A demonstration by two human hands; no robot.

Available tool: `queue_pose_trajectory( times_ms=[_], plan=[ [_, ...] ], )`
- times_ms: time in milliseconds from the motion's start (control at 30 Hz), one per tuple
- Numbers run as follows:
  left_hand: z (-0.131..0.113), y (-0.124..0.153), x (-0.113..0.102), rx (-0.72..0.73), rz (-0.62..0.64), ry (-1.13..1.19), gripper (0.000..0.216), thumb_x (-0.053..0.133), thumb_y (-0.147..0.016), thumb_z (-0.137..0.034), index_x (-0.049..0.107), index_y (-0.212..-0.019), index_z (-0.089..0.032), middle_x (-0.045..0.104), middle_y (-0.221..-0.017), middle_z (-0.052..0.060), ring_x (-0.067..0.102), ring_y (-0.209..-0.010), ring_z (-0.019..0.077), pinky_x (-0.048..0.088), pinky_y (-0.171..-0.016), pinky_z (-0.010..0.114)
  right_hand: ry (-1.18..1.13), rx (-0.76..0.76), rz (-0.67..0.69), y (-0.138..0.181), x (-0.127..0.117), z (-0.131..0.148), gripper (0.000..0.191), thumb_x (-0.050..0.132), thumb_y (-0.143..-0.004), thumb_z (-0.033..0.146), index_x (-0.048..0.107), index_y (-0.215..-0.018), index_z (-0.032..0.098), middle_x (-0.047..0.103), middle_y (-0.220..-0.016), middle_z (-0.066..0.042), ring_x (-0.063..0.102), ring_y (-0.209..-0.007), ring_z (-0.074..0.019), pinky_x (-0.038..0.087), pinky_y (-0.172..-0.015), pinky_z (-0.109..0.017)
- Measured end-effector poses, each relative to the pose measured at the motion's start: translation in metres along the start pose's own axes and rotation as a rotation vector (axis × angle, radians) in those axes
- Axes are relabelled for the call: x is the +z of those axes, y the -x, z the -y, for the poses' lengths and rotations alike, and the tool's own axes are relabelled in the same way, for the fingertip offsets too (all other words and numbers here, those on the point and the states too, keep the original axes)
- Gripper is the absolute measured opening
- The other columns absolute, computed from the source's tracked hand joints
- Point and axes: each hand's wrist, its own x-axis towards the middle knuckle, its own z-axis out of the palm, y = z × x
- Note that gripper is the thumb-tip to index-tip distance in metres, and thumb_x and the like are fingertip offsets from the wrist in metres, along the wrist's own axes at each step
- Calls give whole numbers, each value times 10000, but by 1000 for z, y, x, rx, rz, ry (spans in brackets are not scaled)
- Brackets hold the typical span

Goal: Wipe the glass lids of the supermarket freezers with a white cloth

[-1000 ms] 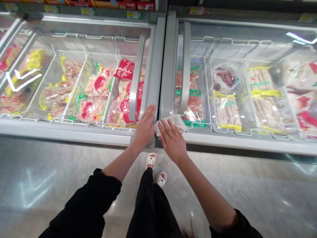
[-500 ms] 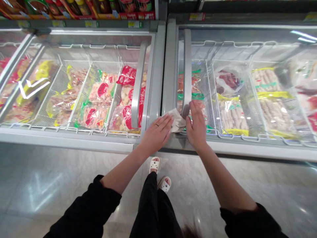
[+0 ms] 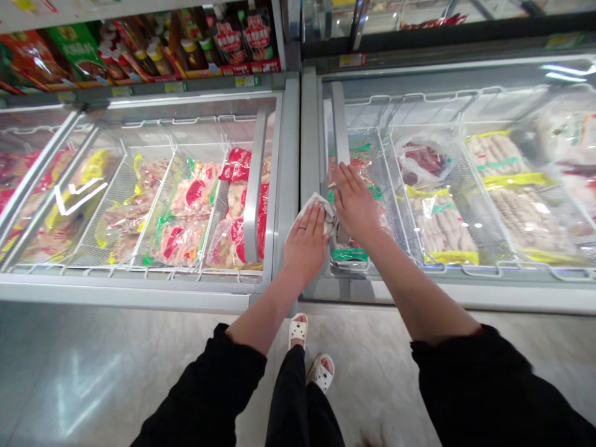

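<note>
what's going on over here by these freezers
A person in black sleeves stands at two chest freezers set side by side. The left hand lies flat on a white cloth close to where they meet. The right hand is at the grey handle of the right-hand freezer. Bags of food lie inside both.

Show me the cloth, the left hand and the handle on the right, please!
Cloth (image 3: 315, 198), head view: its upper corner.
Left hand (image 3: 305, 249), head view: back of the hand.
Right handle (image 3: 340, 124), head view: upper part of its bar.
</note>
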Motion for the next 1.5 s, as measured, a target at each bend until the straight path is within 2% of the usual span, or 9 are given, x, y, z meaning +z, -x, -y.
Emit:
queue_pose_trajectory(
  times_ms=[267, 500, 633, 733, 867, 967, 1100, 1233, 1500],
  plan=[
    [-7, 9, -3, 39, 77, -61, 666, 375, -1094, -239, 248, -1727, -73, 339, -1769, 161, 274, -1666, 270, 323, -1359, 492, 8, 47, -20, -45, 18, -23, 617, 302, -1081, 268, 387, -1680, 147, 415, -1746, -122, 325, -1650, -278, 344, -1337, -555],
    [16, -50, -9, 27, 88, -63, 629, 362, -1091, -213, 316, -1694, -41, 305, -1786, 151, 251, -1674, 250, 262, -1379, 432, 4, 91, -31, -43, 18, -15, 614, 287, -1081, 257, 388, -1676, 141, 389, -1760, -122, 300, -1660, -245, 318, -1351, -510],
    [12, -25, -10, -92, 58, -97, 633, 327, -1110, -255, 267, -1706, -51, 277, -1797, 147, 253, -1674, 243, 286, -1369, 448, -5, 43, -25, -41, 15, -7, 601, 328, -1074, 235, 427, -1646, 79, 434, -1729, -160, 322, -1650, -276, 323, -1345, -543],
    [12, -21, -7, -19, 76, -92, 625, 319, -1110, -266, 284, -1703, -71, 286, -1795, 131, 248, -1675, 232, 298, -1364, 448, -28, 28, -8, -42, 14, -4, 591, 335, -1076, 231, 446, -1634, 69, 457, -1715, -160, 331, -1647, -272, 318, -1351, -531],
    [35, -73, -6, 105, 122, -58, 610, 342, -1091, -242, 349, -1678, -76, 356, -1769, 124, 278, -1665, 209, 288, -1365, 415, -53, 22, 16, -41, 13, -4, 603, 319, -1084, 245, 414, -1657, 82, 421, -1738, -151, 289, -1664, -265, 314, -1354, -530],
    [53, -103, -8, 26, 84, -52, 613, 329, -1099, -251, 332, -1682, -63, 324, -1777, 140, 293, -1661, 219, 298, -1360, 430, -47, 26, 39, -38, 11, -3, 613, 306, -1091, 252, 382, -1673, 77, 397, -1749, -159, 260, -1673, -264, 301, -1359, -530],
    [54, -82, -11, -63, 39, -74, 611, 311, -1114, -272, 312, -1693, -76, 323, -1777, 139, 305, -1657, 221, 316, -1349, 444, -36, 46, 40, -37, 9, -1, 624, 304, -1087, 241, 352, -1687, 80, 368, -1763, -158, 241, -1679, -260, 278, -1369, -524],
    [48, -68, -11, 35, 79, -79, 612, 323, -1107, -259, 325, -1696, -93, 333, -1778, 112, 284, -1664, 208, 305, -1354, 422, -35, 74, 35, -36, 9, 1, 618, 304, -1094, 258, 377, -1668, 41, 374, -1755, -182, 229, -1682, -269, 272, -1374, -515],
    [84, -142, -20, 38, 104, -16, 619, 309, -1116, -293, 315, -1708, -112, 320, -1785, 101, 293, -1661, 214, 281, -1363, 428, -62, 67, 49, -34, 9, -1, 645, 344, -1071, 229, 322, -1700, 88, 370, -1766, -145, 184, -1694, -239, 279, -1378, -505]
  ],
)
